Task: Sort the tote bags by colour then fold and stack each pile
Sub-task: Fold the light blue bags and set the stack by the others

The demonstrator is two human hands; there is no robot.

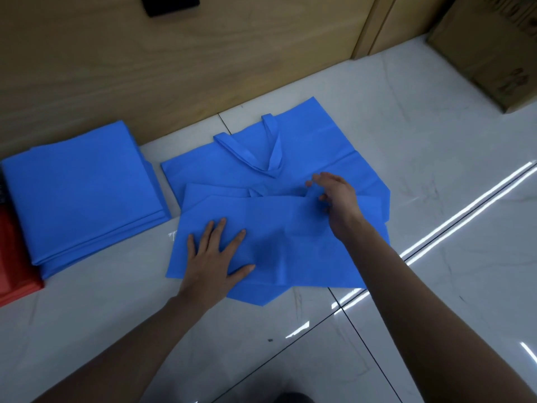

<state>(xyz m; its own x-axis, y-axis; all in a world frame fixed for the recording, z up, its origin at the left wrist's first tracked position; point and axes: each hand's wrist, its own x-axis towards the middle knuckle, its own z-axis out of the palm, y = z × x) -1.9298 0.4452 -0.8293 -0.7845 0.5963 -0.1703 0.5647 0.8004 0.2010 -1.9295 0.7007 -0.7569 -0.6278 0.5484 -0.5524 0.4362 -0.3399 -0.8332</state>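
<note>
Top blue bag is laid flat on the tiled floor, straight ahead of both hands. Its long axis runs left-right and the mouth edge is on the far side. It is stacked askew over at least 1 more unfolded blue bag, whose loop handles are spread out toward the wall.

Left hand is laid palm-down on the near-left part of the top bag, fingers straight and spread. Cloth is pinned, nothing gripped. Right hand is placed at the far edge, right of centre, fingers curled at the short handle sticking up there. It is read as a pinch, though the fingertips are partly hidden.

Judged step: handle tucked in ahead of a fold. The fold would likely be taken across the long axis, right side over left, so the right hand is better placed and the left serves as anchor.

Folded blue stack is just to the left, nearer the left hand, with a thin strip of floor between. Red pile is partly covered by that stack at the frame edge. Cardboard box is far right, well apart. Nothing is seen between bag and stack.

Risk: the lower bag could be dragged along when the top one is lifted.
</note>
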